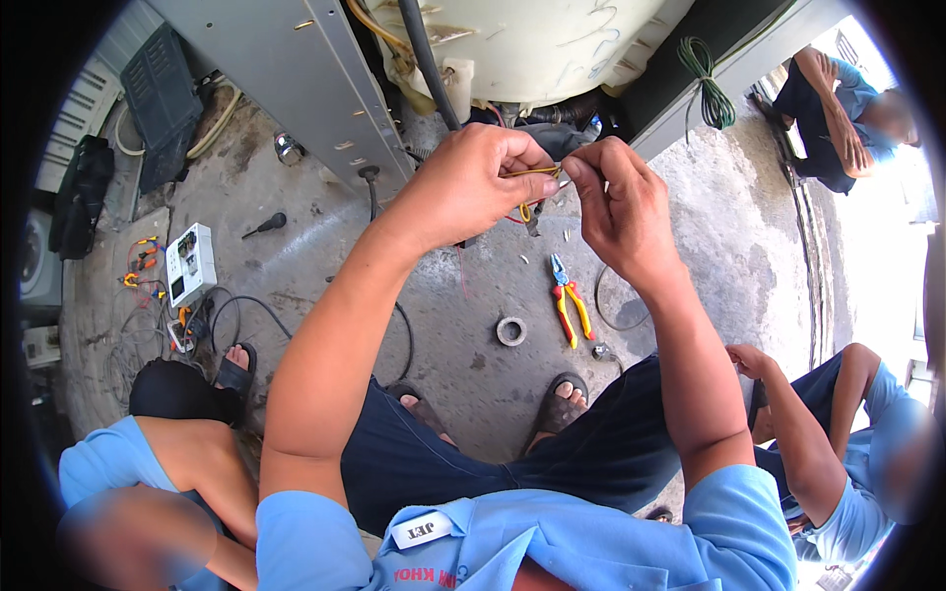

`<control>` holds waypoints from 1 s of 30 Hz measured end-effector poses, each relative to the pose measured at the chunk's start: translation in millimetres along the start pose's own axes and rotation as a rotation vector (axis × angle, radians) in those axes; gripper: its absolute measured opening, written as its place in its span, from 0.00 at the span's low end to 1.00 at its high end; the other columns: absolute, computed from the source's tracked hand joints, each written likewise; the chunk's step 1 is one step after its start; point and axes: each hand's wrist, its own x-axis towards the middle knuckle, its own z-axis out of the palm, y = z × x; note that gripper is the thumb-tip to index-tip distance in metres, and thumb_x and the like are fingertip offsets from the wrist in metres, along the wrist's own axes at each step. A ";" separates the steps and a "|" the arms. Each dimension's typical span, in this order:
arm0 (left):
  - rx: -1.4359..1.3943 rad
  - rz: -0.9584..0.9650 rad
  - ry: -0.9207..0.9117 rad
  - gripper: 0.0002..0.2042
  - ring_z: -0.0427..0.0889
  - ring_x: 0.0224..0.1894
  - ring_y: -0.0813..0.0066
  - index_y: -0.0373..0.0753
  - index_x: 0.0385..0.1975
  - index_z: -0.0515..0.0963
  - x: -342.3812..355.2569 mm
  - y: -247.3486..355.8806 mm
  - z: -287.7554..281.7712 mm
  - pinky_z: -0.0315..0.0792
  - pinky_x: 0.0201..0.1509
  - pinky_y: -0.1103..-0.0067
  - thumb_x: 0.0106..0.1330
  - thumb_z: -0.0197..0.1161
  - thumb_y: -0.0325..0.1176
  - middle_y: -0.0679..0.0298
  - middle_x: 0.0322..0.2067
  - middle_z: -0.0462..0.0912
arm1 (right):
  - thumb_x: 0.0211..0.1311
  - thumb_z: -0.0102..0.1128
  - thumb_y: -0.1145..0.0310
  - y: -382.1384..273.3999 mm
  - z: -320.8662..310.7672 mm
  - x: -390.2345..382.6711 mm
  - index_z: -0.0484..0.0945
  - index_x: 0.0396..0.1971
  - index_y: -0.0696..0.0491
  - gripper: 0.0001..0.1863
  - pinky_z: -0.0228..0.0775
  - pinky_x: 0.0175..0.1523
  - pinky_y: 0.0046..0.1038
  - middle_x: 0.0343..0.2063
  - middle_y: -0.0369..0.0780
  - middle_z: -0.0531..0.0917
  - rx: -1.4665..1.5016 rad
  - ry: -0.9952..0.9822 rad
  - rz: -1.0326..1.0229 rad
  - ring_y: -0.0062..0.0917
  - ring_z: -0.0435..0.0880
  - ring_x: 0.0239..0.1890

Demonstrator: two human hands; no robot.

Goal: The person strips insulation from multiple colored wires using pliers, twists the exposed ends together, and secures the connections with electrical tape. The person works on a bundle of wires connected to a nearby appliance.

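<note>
My left hand [493, 182] is closed on a thin yellow wire [532, 169] below the open appliance's cream plastic tub [532, 54]. My right hand [616, 202] pinches at the wire's end, close to my left fingertips; the exact tip is small. A yellow loop and red wires hang just under my hands. Red-and-yellow pliers [572, 300] lie open on the floor below my right hand, and a grey tape roll [511, 331] lies to their left.
A grey metal panel [266, 59] frames the left. A green wire coil [702, 84] hangs right. A white control box [189, 264] with cables sits left on the concrete floor. Three people in blue shirts are nearby: lower left, lower right [818, 463] and upper right [828, 118].
</note>
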 end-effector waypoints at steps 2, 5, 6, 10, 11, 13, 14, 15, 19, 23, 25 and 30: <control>0.011 0.063 0.068 0.10 0.80 0.30 0.82 0.30 0.36 0.82 1.1 -6.3 1.0 0.74 0.37 0.82 0.65 0.68 0.32 0.64 0.28 0.85 | 0.63 0.62 0.76 1.5 -0.5 -0.2 0.74 0.30 0.60 0.06 0.71 0.33 0.33 0.25 0.45 0.79 -0.013 0.004 0.055 0.38 0.79 0.26; -0.127 0.104 0.080 0.10 0.80 0.28 0.83 0.30 0.36 0.83 1.5 -13.7 -0.7 0.74 0.34 0.82 0.64 0.68 0.32 0.63 0.27 0.86 | 0.67 0.62 0.70 8.3 -1.4 1.3 0.76 0.32 0.59 0.08 0.70 0.31 0.28 0.22 0.41 0.79 0.054 -0.017 0.206 0.28 0.78 0.23; -0.198 0.109 0.068 0.10 0.79 0.28 0.84 0.30 0.36 0.83 1.6 -13.8 -1.1 0.74 0.33 0.82 0.64 0.69 0.32 0.63 0.27 0.86 | 0.68 0.62 0.68 9.6 -1.6 0.3 0.77 0.32 0.59 0.09 0.69 0.30 0.26 0.22 0.39 0.79 0.199 -0.028 0.304 0.25 0.77 0.23; -0.198 0.051 0.097 0.10 0.78 0.28 0.85 0.31 0.37 0.83 -1.6 -10.3 -3.1 0.73 0.31 0.83 0.65 0.68 0.33 0.66 0.26 0.84 | 0.70 0.61 0.62 -4.8 -8.3 8.8 0.81 0.35 0.58 0.13 0.66 0.29 0.18 0.24 0.32 0.79 0.679 -0.039 0.683 0.13 0.72 0.23; -0.211 0.068 0.123 0.10 0.78 0.27 0.85 0.31 0.37 0.83 -0.5 -11.9 -2.9 0.73 0.31 0.83 0.65 0.68 0.33 0.66 0.26 0.84 | 0.70 0.61 0.60 -10.2 -11.7 11.9 0.81 0.36 0.57 0.14 0.66 0.29 0.16 0.24 0.31 0.79 0.772 -0.032 0.773 0.11 0.71 0.23; -0.234 0.060 0.138 0.10 0.78 0.28 0.86 0.32 0.38 0.82 0.3 -13.0 -1.9 0.74 0.32 0.84 0.66 0.67 0.33 0.67 0.27 0.84 | 0.68 0.64 0.61 -12.3 -10.9 11.0 0.82 0.38 0.58 0.14 0.65 0.28 0.16 0.24 0.30 0.79 0.665 -0.050 0.738 0.11 0.71 0.23; -0.246 0.036 0.126 0.10 0.77 0.28 0.86 0.32 0.39 0.82 0.3 -12.7 -0.6 0.74 0.32 0.84 0.66 0.67 0.33 0.67 0.29 0.84 | 0.67 0.65 0.61 -13.0 -10.4 10.2 0.82 0.39 0.59 0.14 0.65 0.28 0.16 0.24 0.30 0.79 0.611 -0.059 0.719 0.11 0.70 0.23; -0.257 0.012 0.114 0.10 0.77 0.29 0.87 0.32 0.40 0.81 0.1 -12.1 0.0 0.74 0.33 0.85 0.67 0.66 0.33 0.67 0.30 0.85 | 0.66 0.67 0.62 -15.8 -6.9 9.6 0.82 0.38 0.58 0.13 0.64 0.28 0.17 0.23 0.29 0.79 0.558 -0.044 0.701 0.10 0.70 0.23; -0.286 0.037 0.088 0.10 0.78 0.30 0.85 0.32 0.39 0.81 0.3 -9.9 2.3 0.75 0.34 0.84 0.68 0.66 0.34 0.67 0.30 0.84 | 0.66 0.66 0.65 -2.3 -0.6 4.8 0.82 0.35 0.56 0.09 0.64 0.29 0.18 0.23 0.29 0.79 0.609 -0.120 0.641 0.10 0.69 0.24; -0.396 0.046 0.049 0.10 0.78 0.29 0.85 0.33 0.38 0.80 -0.9 -9.3 -0.3 0.75 0.35 0.84 0.68 0.66 0.35 0.67 0.30 0.84 | 0.67 0.65 0.65 -0.4 2.3 3.6 0.83 0.35 0.56 0.09 0.63 0.26 0.16 0.22 0.29 0.79 0.674 -0.079 0.598 0.09 0.70 0.24; -0.440 0.031 0.004 0.10 0.77 0.29 0.86 0.33 0.39 0.80 -3.0 -7.8 -4.6 0.74 0.34 0.85 0.68 0.65 0.36 0.67 0.30 0.84 | 0.67 0.64 0.64 -4.6 1.9 5.9 0.83 0.35 0.56 0.10 0.62 0.24 0.15 0.22 0.30 0.80 0.730 -0.093 0.657 0.09 0.71 0.23; -0.400 0.045 -0.069 0.11 0.76 0.28 0.86 0.34 0.38 0.81 -3.4 -7.3 -12.8 0.73 0.33 0.86 0.68 0.66 0.36 0.68 0.29 0.83 | 0.67 0.64 0.62 -10.9 7.5 3.8 0.83 0.37 0.56 0.11 0.63 0.22 0.14 0.24 0.32 0.81 0.767 -0.013 0.695 0.09 0.73 0.23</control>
